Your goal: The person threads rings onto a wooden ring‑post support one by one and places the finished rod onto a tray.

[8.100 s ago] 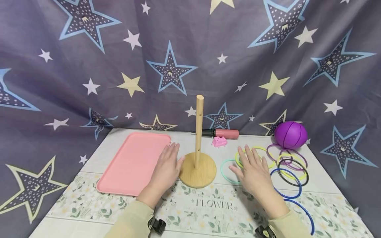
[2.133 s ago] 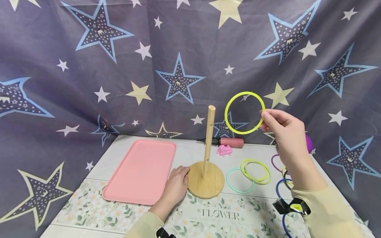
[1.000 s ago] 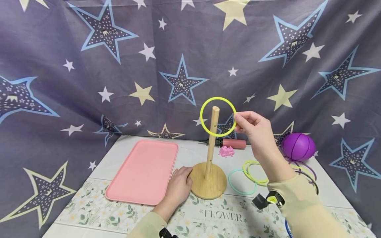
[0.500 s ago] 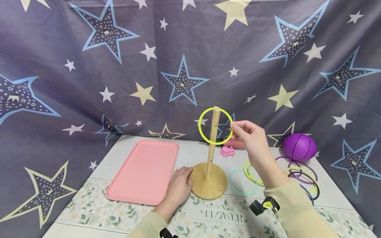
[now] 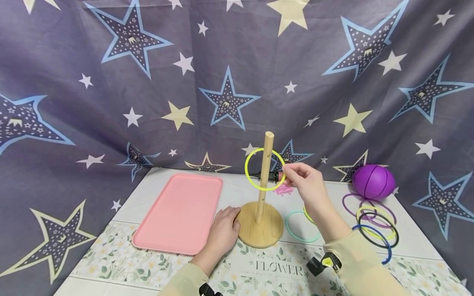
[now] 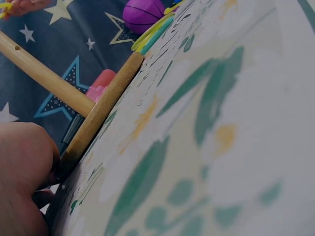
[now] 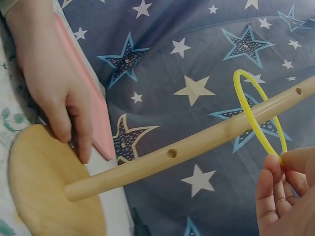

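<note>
My right hand (image 5: 309,185) pinches a yellow ring (image 5: 246,166) at its right side between thumb and fingers. The ring is tilted and encircles the upper part of the wooden post (image 5: 267,158); in the right wrist view, one side of the ring (image 7: 244,105) crosses in front of the post (image 7: 197,145). Palm down, my left hand (image 5: 222,230) rests at the left edge of the round wooden base (image 5: 260,232), with thumb and fingertips touching it. How far those fingers bend is partly hidden.
A pink tray (image 5: 179,213) lies left of the base. To the right are a mint ring (image 5: 287,230), several coloured rings (image 5: 398,238) and a purple ball (image 5: 374,181). Behind the post lie a pump (image 5: 273,176) and a small pink toy (image 5: 284,190). A starry curtain (image 5: 207,37) backs the table.
My right hand picked up the yellow ring, carried it left to the post and lowered it from the top down round the post. My left hand has settled at the base's edge.
</note>
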A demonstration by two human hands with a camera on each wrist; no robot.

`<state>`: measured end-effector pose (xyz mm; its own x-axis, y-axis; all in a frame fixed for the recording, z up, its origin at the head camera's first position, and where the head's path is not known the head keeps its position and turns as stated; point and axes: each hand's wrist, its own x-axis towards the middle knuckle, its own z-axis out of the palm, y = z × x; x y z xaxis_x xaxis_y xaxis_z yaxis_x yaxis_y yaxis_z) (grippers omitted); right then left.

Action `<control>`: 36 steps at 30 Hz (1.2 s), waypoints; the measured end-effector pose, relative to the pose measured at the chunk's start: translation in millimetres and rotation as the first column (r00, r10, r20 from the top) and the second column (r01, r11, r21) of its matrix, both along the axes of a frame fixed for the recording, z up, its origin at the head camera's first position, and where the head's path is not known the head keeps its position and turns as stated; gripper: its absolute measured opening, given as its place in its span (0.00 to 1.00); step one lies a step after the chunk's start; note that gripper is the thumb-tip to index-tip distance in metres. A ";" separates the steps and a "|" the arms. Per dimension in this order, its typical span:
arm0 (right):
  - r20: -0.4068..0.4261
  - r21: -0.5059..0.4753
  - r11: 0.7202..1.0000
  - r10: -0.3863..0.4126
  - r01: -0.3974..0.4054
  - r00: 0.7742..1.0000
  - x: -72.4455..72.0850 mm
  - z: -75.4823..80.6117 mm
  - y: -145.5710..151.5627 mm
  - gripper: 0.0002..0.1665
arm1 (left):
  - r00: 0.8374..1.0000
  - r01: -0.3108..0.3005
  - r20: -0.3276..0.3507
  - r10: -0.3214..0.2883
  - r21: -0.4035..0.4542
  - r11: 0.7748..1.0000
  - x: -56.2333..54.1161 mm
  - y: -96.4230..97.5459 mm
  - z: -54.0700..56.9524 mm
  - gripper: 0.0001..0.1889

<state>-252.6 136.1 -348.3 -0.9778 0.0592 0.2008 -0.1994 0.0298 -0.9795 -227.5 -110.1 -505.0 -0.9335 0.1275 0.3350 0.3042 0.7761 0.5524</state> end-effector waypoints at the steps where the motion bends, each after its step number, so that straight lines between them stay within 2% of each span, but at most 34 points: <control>1: 0.000 -0.005 1.000 0.004 -0.004 1.000 0.0 -2.6 -0.4 0.10 | 1.000 -0.001 0.001 0.001 -0.001 1.000 -0.1 0.0 0.3 0.20; 7: 0.034 -0.020 1.000 0.003 -0.002 0.999 -0.2 -18.8 -3.3 0.11 | 1.000 -0.009 0.013 0.009 -0.009 1.000 -1.6 0.0 -0.2 0.20; 19: 0.095 -0.053 0.998 -0.017 0.022 0.995 1.3 -47.7 -5.9 0.07 | 1.000 -0.009 0.013 0.010 -0.010 1.000 -2.6 -0.1 -1.5 0.20; 27: 0.127 -0.014 0.999 -0.042 0.045 0.991 3.1 -60.4 -7.6 0.13 | 1.000 -0.018 0.018 0.018 -0.022 1.000 -4.6 0.0 -0.9 0.20; 36: 0.121 0.020 0.999 -0.049 0.047 0.991 4.3 -82.7 -6.4 0.10 | 0.999 -0.018 0.045 0.018 -0.013 1.000 -3.8 1.3 -1.0 0.20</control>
<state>-248.2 129.7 -431.0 -0.9911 0.1045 0.0826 -0.0773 0.0534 -0.9956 -231.3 -108.8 -506.0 -0.9499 0.1142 0.2909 0.2649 0.7880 0.5558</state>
